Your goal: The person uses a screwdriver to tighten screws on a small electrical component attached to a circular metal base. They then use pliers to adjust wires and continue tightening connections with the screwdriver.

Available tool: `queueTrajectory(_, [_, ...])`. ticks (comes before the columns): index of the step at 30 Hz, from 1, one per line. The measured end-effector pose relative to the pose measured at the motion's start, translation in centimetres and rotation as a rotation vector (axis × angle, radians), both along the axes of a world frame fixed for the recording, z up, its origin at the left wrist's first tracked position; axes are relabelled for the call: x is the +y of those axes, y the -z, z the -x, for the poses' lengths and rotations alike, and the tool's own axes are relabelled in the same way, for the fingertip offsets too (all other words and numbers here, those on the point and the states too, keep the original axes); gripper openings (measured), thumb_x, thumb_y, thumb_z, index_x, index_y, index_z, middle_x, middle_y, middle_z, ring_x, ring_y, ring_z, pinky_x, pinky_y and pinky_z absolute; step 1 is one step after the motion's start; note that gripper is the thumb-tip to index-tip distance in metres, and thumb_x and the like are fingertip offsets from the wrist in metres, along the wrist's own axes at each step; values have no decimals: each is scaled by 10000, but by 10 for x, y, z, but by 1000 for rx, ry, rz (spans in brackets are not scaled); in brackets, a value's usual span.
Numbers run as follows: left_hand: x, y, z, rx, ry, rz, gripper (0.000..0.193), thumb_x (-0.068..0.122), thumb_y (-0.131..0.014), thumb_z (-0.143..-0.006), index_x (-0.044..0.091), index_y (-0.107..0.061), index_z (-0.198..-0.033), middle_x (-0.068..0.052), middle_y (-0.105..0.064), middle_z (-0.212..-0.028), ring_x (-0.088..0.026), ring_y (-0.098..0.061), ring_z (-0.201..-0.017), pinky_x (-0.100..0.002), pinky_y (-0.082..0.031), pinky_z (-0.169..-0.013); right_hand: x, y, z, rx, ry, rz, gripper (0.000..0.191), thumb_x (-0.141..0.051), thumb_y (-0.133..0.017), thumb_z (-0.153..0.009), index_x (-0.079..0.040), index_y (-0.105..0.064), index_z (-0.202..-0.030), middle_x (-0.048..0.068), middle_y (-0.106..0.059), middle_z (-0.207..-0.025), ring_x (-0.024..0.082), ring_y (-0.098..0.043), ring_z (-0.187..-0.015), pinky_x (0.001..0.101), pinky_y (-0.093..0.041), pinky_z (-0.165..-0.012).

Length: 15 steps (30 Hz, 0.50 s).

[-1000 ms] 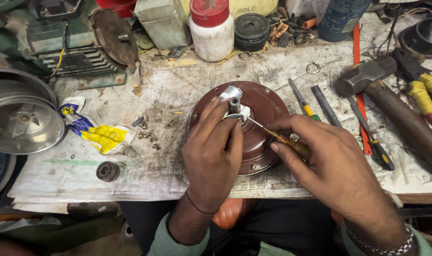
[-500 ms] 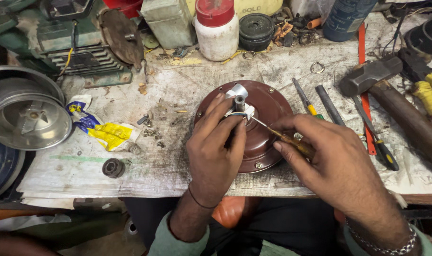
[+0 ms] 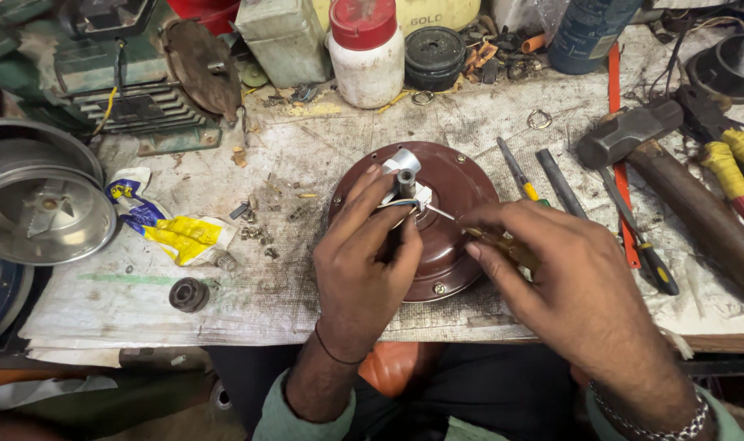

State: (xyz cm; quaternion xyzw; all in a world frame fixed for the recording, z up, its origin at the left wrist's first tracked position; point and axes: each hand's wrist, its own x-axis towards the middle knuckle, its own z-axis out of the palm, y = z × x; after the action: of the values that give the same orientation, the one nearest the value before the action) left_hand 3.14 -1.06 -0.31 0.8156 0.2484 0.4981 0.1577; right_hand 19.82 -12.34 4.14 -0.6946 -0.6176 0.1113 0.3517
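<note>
A round brown motor housing lies on the bench with a grey metal shaft and a small white terminal block at its centre. My left hand rests on the housing, its fingers pinching the thin wires at the terminal block. My right hand grips a small screwdriver with an amber handle; its thin blade reaches left to the terminal block. Much of the housing's near half is hidden under both hands.
A hammer, pliers and screwdrivers lie at the right. A white jar with a red lid stands behind. A metal bowl-shaped cover, a crumpled wrapper, loose screws and a small bearing sit at the left.
Both hands stay on the motor housing with only slight finger shifts. The view has drifted a little.
</note>
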Motion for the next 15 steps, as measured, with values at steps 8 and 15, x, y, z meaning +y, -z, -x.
queueTrajectory(8, [-1,-1,1,-17,22,28,141,-42,-762,-878,-41,-719,-1012,-203,-693,-1302,-373,-650,-1336,-416,-573,-1088,0,-6,1,64,40,111,301,-213,-701,-905,-87,-673,-1177,89,-792,-945,243,-778,-883,379,-574,-740])
queueTrajectory(15, [-1,0,2,2,26,42,121,-38,-758,-894,-44,-726,-1011,-212,-689,-1317,-369,-641,-1348,-412,-576,-1087,-1,0,-1,150,93,142,267,-253,-731,-925,-68,-642,-1095,66,-788,-883,194,-750,-819,343,-585,-667])
